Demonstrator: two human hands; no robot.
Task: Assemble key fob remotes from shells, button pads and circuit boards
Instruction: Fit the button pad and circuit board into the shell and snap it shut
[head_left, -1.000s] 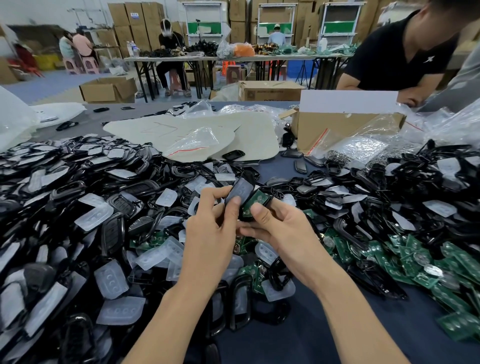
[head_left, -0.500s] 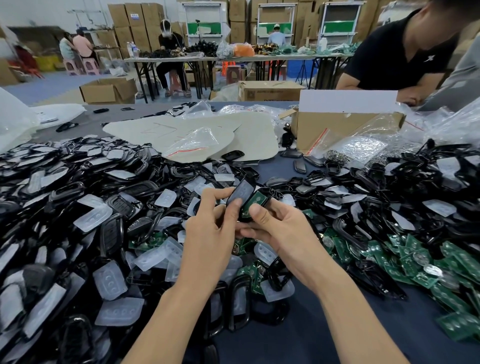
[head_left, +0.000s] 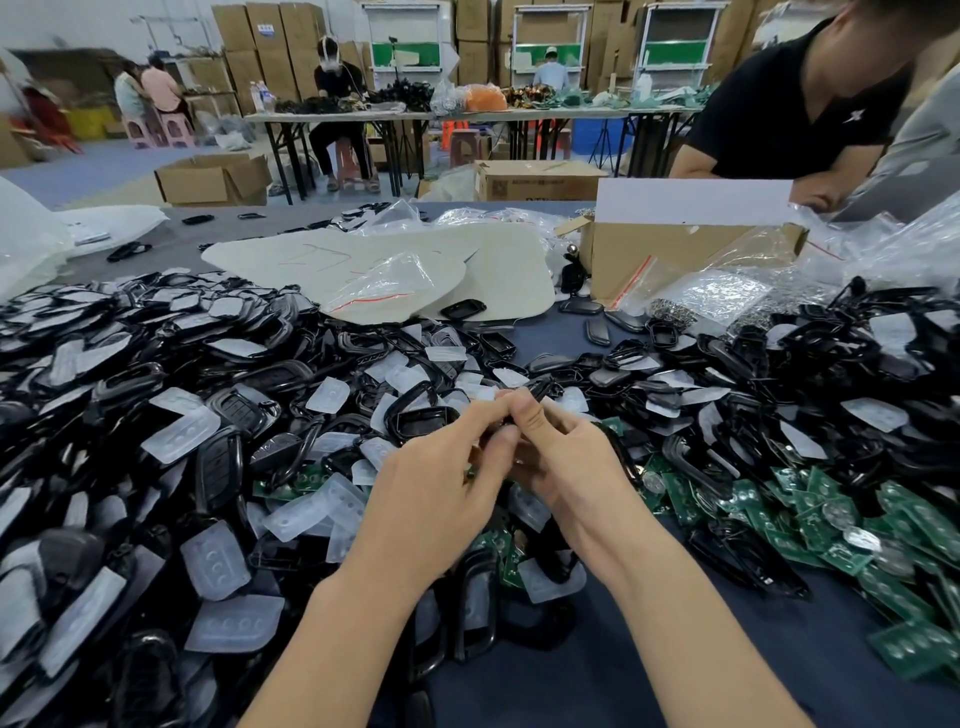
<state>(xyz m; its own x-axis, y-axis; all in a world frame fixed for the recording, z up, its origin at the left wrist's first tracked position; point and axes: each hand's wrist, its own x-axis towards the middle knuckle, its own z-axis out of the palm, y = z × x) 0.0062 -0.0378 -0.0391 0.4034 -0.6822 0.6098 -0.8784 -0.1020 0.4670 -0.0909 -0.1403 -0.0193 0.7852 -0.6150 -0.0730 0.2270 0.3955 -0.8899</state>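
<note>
My left hand (head_left: 441, 488) and my right hand (head_left: 566, 467) meet over the middle of the table, both curled round one black key fob (head_left: 535, 388) of which only the top end shows above my fingers. The rest of the fob is hidden in my hands. A pile of black shells (head_left: 130, 384) and translucent button pads (head_left: 182, 434) lies to the left. Green circuit boards (head_left: 810, 514) are heaped at the right.
A cardboard box (head_left: 675, 254) and clear plastic bags (head_left: 727, 296) stand behind the right pile. A person in a black shirt (head_left: 795, 104) leans over the far right of the table. White sheets (head_left: 467, 265) lie at the middle back.
The shell half in my left hand and the green board part in my right have been brought together. My hands have closed over them and the green board no longer shows.
</note>
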